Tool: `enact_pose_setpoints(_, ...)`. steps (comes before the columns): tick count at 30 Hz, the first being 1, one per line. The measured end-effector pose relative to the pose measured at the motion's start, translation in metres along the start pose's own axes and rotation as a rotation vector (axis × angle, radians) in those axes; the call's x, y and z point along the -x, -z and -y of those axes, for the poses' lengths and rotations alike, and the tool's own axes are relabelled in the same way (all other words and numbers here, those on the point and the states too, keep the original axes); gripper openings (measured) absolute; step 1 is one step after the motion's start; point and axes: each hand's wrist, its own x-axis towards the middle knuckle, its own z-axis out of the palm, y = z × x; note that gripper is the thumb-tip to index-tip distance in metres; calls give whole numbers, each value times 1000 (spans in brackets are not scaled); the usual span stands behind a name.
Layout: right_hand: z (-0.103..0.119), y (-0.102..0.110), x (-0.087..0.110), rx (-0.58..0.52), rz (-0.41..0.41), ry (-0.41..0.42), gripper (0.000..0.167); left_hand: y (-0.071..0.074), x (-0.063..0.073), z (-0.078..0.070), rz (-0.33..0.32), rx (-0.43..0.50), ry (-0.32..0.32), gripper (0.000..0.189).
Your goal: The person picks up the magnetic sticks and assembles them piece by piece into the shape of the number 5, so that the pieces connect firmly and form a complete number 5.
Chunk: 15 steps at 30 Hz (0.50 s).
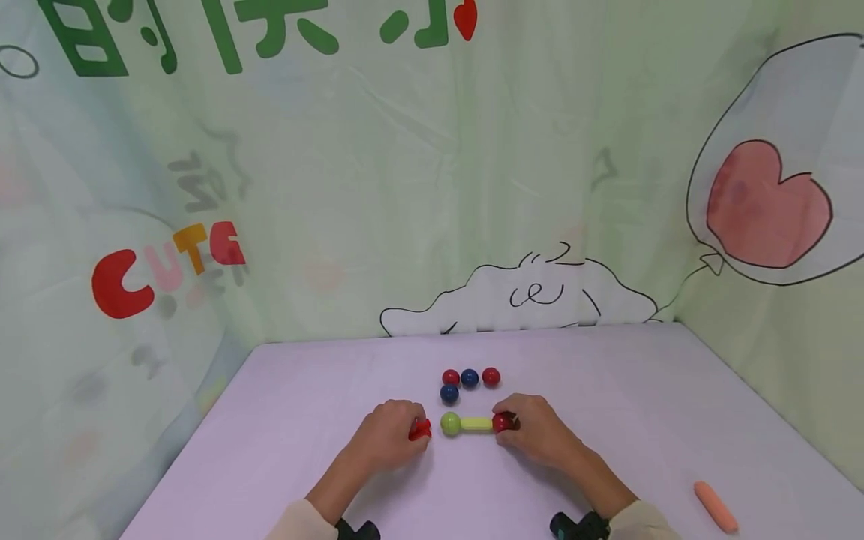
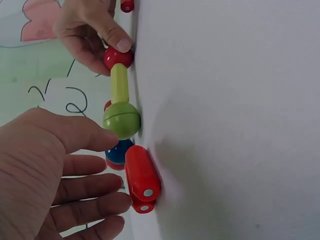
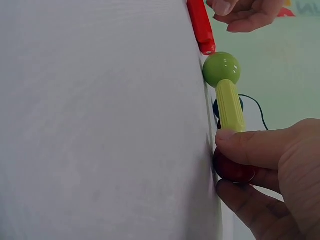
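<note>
Right grip pinches the red end ball while the left grip is relaxed by two red sticks

We take the green ball (image 1: 450,424) as the middle of our clock, seen from the head camera. It lies on the pale lilac surface (image 1: 283,450), between the person's hands. At three o'clock, touching it, is a ribbed yellow stick (image 1: 476,424), whose far end meets the red end ball (image 1: 502,422); the three pieces form one straight bar. We see the right grip (image 1: 536,429) at three o'clock too, pinching that red end ball between thumb and fingers.

At nine o'clock, just beside the green ball, lie two red sticks (image 2: 143,172), side by side, with small pale discs on their ends. The left grip (image 1: 393,431) is next to them, also at nine o'clock. In the left wrist view we see its fingers loosely extended and spread, grasping nothing; whether a fingertip brushes the sticks, we cannot tell.

Near twelve o'clock sit a blue ball (image 1: 448,394) and, behind it, a red ball (image 1: 450,376). We find a second blue ball (image 1: 469,378) at one o'clock and a second red ball (image 1: 491,376) between one and two. Well apart, between three and four o'clock, lies an orange stick (image 1: 715,508).
</note>
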Motion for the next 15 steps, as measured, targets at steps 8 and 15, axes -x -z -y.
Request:
enact_pose_setpoints(8, 0, 1, -2, 33, 30, 52, 36, -6, 7, -7, 10, -68, -17, 10)
enact_pose_setpoints(15, 2, 3, -2, 36, 41, 46, 38, -18, 6, -8, 19, 1, -22, 17)
